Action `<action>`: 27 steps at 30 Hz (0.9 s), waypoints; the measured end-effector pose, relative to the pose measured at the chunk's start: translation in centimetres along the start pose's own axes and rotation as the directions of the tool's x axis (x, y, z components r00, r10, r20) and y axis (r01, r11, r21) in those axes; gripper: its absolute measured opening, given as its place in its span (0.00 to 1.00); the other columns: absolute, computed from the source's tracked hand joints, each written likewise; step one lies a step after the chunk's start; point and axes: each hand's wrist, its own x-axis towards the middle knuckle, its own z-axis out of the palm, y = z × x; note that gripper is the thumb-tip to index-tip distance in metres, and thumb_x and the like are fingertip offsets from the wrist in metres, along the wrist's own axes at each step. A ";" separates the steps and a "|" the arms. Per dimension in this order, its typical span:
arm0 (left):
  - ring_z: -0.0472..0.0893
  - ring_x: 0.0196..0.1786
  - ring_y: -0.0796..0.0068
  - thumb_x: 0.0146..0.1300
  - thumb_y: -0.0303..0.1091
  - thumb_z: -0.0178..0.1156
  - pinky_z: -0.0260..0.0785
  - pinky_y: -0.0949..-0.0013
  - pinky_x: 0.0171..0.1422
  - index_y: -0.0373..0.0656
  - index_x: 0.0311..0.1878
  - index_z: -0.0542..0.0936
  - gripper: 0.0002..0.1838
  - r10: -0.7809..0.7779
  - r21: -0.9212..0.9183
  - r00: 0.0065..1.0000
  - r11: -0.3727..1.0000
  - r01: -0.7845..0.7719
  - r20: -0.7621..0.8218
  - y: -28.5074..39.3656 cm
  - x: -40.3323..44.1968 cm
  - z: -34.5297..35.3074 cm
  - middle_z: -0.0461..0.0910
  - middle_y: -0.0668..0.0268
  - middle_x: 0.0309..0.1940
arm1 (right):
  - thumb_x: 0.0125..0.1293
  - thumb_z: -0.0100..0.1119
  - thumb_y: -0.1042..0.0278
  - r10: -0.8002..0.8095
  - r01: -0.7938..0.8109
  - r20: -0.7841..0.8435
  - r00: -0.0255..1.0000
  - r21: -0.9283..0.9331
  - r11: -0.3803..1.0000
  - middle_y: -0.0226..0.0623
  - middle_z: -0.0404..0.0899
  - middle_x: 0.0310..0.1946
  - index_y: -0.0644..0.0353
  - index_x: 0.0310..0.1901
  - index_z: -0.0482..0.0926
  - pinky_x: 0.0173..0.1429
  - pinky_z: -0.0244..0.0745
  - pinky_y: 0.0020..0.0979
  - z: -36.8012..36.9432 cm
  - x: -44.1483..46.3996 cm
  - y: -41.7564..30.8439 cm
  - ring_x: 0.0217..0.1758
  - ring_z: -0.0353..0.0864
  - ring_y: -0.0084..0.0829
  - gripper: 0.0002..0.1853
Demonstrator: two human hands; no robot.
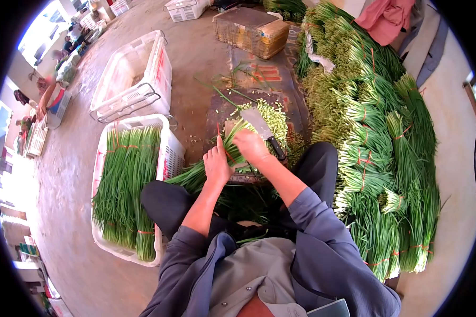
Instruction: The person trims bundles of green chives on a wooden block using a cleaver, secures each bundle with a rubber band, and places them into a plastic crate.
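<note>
My left hand (217, 160) is wrapped round a bunch of long green chives (191, 176), whose leaves trail down to the left over my knee. A bit of red band shows by its raised finger. My right hand (251, 147) is closed at the upper, paler end of the same bunch; its fingertips are partly hidden. Just beyond it a cleaver (257, 123) with a black handle lies on the low board, among short cut stem ends (274, 117).
A white crate (98, 211) of banded chives stands at my left, with another white crate (129, 79) behind it. Piled chive bundles (366, 142) line my right side. A taped box (250, 33) sits ahead. People (71, 39) are far off at upper left.
</note>
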 end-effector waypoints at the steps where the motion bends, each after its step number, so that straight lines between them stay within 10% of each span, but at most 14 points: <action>1: 0.77 0.57 0.51 0.39 0.35 0.83 0.65 0.51 0.63 0.37 0.81 0.50 0.68 -0.015 -0.009 1.000 1.000 0.016 0.024 0.1 0.1 -0.3 0.78 0.56 0.51 | 0.66 0.64 0.65 0.077 -0.083 -0.088 0.993 -0.061 0.995 0.40 0.82 0.30 0.61 0.37 0.85 0.42 0.81 0.39 -2.1 0.5 -0.3 0.34 0.84 0.39 0.08; 2: 0.77 0.57 0.51 0.39 0.35 0.83 0.65 0.51 0.63 0.37 0.81 0.50 0.68 -0.020 -0.016 0.999 1.000 0.021 0.025 0.3 0.0 -0.7 0.78 0.56 0.51 | 0.69 0.63 0.68 0.573 -0.573 0.090 0.815 0.278 0.771 0.36 0.82 0.28 0.62 0.38 0.85 0.35 0.80 0.33 -3.9 1.2 -0.9 0.25 0.83 0.29 0.07; 4: 0.77 0.57 0.51 0.39 0.38 0.84 0.66 0.50 0.63 0.37 0.81 0.51 0.67 -0.028 -0.058 1.000 0.998 0.028 0.002 0.1 0.4 -1.2 0.78 0.55 0.52 | 0.68 0.67 0.69 0.702 -0.667 0.236 0.672 0.605 0.435 0.37 0.87 0.31 0.63 0.42 0.86 0.39 0.81 0.35 -10.4 2.1 -3.1 0.31 0.85 0.31 0.07; 8: 0.77 0.60 0.48 0.41 0.41 0.82 0.66 0.47 0.66 0.41 0.79 0.58 0.61 -0.032 -0.112 0.992 0.994 0.018 -0.123 -0.2 1.7 -3.1 0.78 0.52 0.55 | 0.67 0.66 0.70 0.182 -0.566 0.560 0.808 0.653 0.502 0.34 0.86 0.38 0.62 0.49 0.83 0.44 0.82 0.32 -14.2 -3.3 -3.3 0.35 0.83 0.26 0.11; 10: 0.77 0.59 0.49 0.42 0.43 0.81 0.67 0.46 0.65 0.42 0.75 0.65 0.55 -0.024 -0.144 0.976 0.990 -0.007 -0.214 0.1 2.4 -4.7 0.79 0.52 0.54 | 0.67 0.67 0.65 0.379 -0.642 0.591 0.712 0.330 0.692 0.33 0.85 0.34 0.61 0.45 0.84 0.40 0.81 0.32 -16.1 -3.7 -4.3 0.32 0.82 0.26 0.11; 11: 0.77 0.60 0.47 0.41 0.39 0.80 0.67 0.46 0.65 0.43 0.74 0.65 0.54 -0.015 -0.182 0.968 0.983 -0.032 -0.251 0.2 2.6 -5.6 0.79 0.52 0.55 | 0.68 0.66 0.61 0.544 -0.836 0.647 0.534 0.311 0.452 0.32 0.84 0.29 0.63 0.42 0.84 0.35 0.78 0.31 -15.7 -3.4 -4.1 0.28 0.80 0.24 0.12; 18: 0.76 0.61 0.48 0.40 0.34 0.79 0.66 0.47 0.68 0.44 0.74 0.66 0.53 0.014 -0.256 0.902 0.957 -0.137 -0.432 1.9 2.1 -11.0 0.78 0.54 0.57 | 0.74 0.62 0.73 0.577 -0.522 0.204 0.791 0.717 0.462 0.27 0.81 0.27 0.65 0.43 0.81 0.32 0.77 0.23 -17.3 1.6 -7.7 0.27 0.79 0.17 0.05; 22: 0.74 0.63 0.46 0.37 0.30 0.80 0.65 0.47 0.70 0.42 0.74 0.66 0.55 0.017 -0.301 0.860 0.933 -0.197 -0.509 2.0 1.7 -12.4 0.77 0.52 0.59 | 0.72 0.62 0.75 0.559 -0.597 0.324 0.763 0.685 0.419 0.28 0.82 0.29 0.66 0.43 0.81 0.33 0.77 0.23 -18.5 3.3 -8.0 0.30 0.80 0.17 0.04; 27: 0.75 0.61 0.45 0.36 0.36 0.85 0.66 0.48 0.69 0.38 0.72 0.68 0.56 0.072 -0.247 0.818 0.935 -0.254 -0.571 2.3 1.2 -13.9 0.77 0.50 0.58 | 0.66 0.71 0.73 0.347 -0.208 -0.232 0.909 0.469 0.858 0.28 0.78 0.36 0.61 0.43 0.86 0.36 0.75 0.25 -21.2 3.3 -9.9 0.34 0.78 0.19 0.06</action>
